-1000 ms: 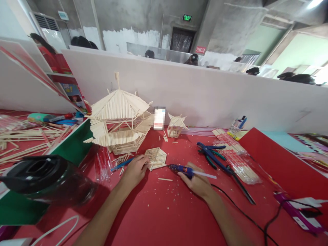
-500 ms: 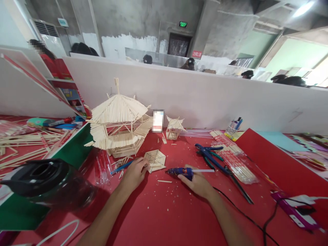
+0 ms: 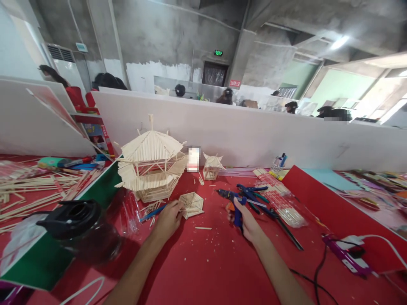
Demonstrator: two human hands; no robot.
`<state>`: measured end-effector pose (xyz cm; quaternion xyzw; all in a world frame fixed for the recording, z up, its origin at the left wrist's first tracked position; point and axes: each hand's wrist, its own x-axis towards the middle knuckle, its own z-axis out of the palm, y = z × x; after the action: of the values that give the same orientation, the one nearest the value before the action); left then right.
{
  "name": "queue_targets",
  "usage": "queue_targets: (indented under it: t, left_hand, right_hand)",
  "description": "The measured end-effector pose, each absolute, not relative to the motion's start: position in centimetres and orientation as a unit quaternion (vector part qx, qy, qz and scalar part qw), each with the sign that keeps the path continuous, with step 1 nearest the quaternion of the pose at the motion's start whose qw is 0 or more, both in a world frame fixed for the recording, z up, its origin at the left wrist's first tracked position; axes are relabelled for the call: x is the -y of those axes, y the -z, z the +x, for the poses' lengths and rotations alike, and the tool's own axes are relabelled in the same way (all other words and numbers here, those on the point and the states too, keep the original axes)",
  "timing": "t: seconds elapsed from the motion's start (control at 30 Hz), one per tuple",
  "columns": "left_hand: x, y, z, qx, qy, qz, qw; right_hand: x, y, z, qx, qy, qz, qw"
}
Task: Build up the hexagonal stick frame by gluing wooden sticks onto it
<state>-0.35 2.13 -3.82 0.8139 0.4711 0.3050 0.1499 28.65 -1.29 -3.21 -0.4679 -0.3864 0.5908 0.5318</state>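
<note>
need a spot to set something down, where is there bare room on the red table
Roomiest: the red table between the forearms, nearer than the loose stick, with only small specks. Smaller gap: between the hexagonal stick panel and the glue gun. Crowded: around the tools and bagged sticks at right.

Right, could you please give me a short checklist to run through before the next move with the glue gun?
1. Glue gun gripped by its handle in the right hand: ok.
2. Glue stick in the gun: ok, it sticks out at the back.
3. Gun's tip clear of the six-sided panel: ok, bare table shows between them.
4. Left hand holding the panel firmly: cannot tell; the fingers are at its left edge.
5. Table free of scraps: not ok, a loose stick and pale specks lie near the panel.
6. Gun hot: cannot tell.
</note>
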Motion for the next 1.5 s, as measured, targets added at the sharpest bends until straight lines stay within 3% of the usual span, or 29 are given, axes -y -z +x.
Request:
queue_targets:
  t: [0.23,0.53,0.87,1.2,1.5]
  left_hand:
    - [-2.0,3.2,-0.7,-0.478,-0.335,0.802,0.127]
    - [-1.9,3.3,-1.0,-0.486,-0.336,0.799,0.114]
    - [-1.9,3.2,-0.8,-0.484,-0.336,0.796,0.140]
    - [-1.5,2.0,-0.2,-0.478,-0.402,0.746,0.231]
    - [-1.9,0.6,5.7,-0.437,-0.476,0.667,0.373]
  right_hand:
    - [1.9,2.8,31.5,0.385,-0.700,-0.369,0.475]
    - [3.7,3.4,33.0,0.438,-0.654,-0.366,0.496]
    - [2.3,3.0,32.4,0.385,-0.614,-0.365,0.584]
    - [1.7,2.1,31.9,0.400,-0.619,-0.366,0.568]
    - [2.8,1.2,31.5,0.416,-0.644,-0.396,0.505]
